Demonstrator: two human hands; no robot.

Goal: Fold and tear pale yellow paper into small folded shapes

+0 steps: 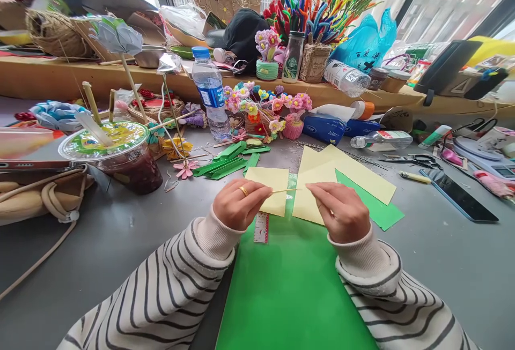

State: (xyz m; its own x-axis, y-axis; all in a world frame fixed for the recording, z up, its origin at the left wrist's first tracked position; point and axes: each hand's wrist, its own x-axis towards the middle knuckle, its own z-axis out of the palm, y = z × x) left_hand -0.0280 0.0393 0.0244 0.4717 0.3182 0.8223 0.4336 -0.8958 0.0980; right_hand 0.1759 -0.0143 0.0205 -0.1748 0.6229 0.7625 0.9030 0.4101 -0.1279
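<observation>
Near the far edge of the green sheet [295, 285], I have the left hand [238, 204] and right hand [343, 211] pinching a thin yellow strip [286, 190], probably light, bendy, easily creased, best held by its ends.

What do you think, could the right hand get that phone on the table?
Probably yes: only flat green paper and bare tabletop seem to lie between the right hand and the phone. It may have to let go of the thin strip first.
</observation>
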